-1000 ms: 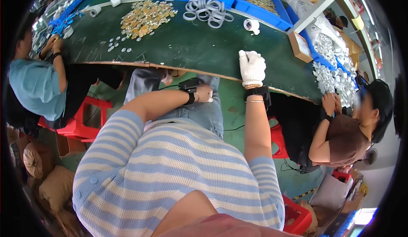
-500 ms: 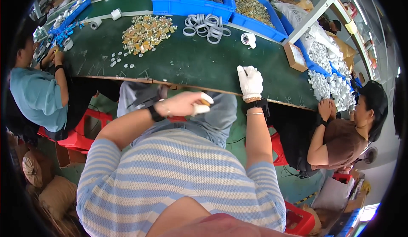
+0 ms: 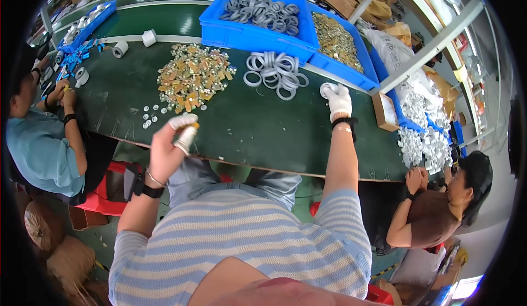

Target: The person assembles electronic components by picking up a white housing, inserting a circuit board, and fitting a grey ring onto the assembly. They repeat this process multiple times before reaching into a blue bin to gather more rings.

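My left hand (image 3: 171,146), with white covers on the thumb and a finger, is raised over the bench's near edge. A small yellow-orange piece (image 3: 195,125) shows at its fingertips, partly hidden. Just beyond it are several small whitish discs (image 3: 147,116) and a heap of small yellow-and-silver parts (image 3: 192,78). Farther right, my white-gloved right hand (image 3: 340,103) is closed on a white round housing (image 3: 328,90) on the green bench. The glove covers part of it. Left of that hand lies a pile of grey rings (image 3: 274,73).
Behind the piles stand a blue bin of grey rings (image 3: 211,31) and a blue bin of small parts (image 3: 346,74). A small cardboard box (image 3: 386,111) and a metal post (image 3: 428,48) are at right. Co-workers sit on both sides; white cylinders (image 3: 149,37) stand far left.
My left hand has moved from my lap leftward and up to the bench edge by the discs. My right hand has reached forward and taken hold of the white round housing. The view has shifted.
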Demonstrator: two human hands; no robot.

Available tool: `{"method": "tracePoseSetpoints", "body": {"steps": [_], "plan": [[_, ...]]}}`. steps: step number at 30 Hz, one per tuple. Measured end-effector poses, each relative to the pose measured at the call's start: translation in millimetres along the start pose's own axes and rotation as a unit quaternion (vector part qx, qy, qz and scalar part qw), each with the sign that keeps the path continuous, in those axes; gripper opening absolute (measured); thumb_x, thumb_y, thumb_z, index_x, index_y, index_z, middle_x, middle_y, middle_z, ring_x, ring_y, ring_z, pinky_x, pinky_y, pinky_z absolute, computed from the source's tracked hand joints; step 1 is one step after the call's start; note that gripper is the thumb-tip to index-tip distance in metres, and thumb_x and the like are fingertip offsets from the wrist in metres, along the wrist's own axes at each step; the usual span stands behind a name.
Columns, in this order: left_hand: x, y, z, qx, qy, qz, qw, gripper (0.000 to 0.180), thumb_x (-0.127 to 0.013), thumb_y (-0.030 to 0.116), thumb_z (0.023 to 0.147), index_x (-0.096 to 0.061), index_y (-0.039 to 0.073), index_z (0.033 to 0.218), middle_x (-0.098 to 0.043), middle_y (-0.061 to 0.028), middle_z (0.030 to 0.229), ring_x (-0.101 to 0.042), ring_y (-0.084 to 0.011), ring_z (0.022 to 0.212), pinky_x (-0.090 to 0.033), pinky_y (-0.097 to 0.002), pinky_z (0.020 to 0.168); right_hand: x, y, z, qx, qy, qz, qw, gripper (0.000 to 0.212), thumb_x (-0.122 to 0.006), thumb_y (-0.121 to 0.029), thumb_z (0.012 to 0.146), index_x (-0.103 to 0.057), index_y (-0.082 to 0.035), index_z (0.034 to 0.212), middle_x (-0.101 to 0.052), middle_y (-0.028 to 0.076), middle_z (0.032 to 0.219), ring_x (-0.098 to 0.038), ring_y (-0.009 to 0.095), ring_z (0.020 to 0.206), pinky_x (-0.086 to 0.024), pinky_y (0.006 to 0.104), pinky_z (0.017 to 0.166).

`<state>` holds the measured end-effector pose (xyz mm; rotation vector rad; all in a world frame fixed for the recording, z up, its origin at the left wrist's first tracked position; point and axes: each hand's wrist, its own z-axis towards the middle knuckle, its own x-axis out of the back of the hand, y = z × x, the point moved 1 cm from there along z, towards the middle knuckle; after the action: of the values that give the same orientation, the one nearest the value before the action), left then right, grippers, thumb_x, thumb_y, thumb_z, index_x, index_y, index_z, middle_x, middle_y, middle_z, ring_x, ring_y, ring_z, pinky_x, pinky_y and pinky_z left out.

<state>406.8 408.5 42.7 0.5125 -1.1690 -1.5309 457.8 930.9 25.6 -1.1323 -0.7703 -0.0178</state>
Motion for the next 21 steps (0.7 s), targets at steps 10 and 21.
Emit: {"method": "tracePoseSetpoints", "body": {"steps": [10,21], "plan": [[-86.2,-22.7,30.5,0.205,-0.281,-0.402,0.847,0.076,-0.057,0.024,0.111,-0.010,0.018,0.170,-0.044,-0.0057,0.157,-0.053,-0.0146,0.131,-0.048,-0.0305,0.105,-63.0,-123.0,-245.1,0.065,-0.260,0.371,0.889,0.053,-0.072,-0.033,0.100,-0.056,-0.001,0.139,-0.068,0.008,0.120,-0.066,0.014,0.101,-0.055,0.0294,0.083],[-41.5,-33.8,43.0,0.335,-0.144,-0.504,0.783,0.054,-0.057,0.028,0.109,-0.037,0.018,0.159,-0.064,-0.0070,0.130,-0.072,-0.0257,0.103,-0.061,-0.0417,0.089,-176.8,-111.0,-87.1,0.347,-0.176,-0.168,0.906,0.034,-0.078,-0.020,0.091,-0.066,-0.009,0.121,-0.072,0.016,0.107,-0.070,0.035,0.098,-0.056,0.0448,0.087]]}}
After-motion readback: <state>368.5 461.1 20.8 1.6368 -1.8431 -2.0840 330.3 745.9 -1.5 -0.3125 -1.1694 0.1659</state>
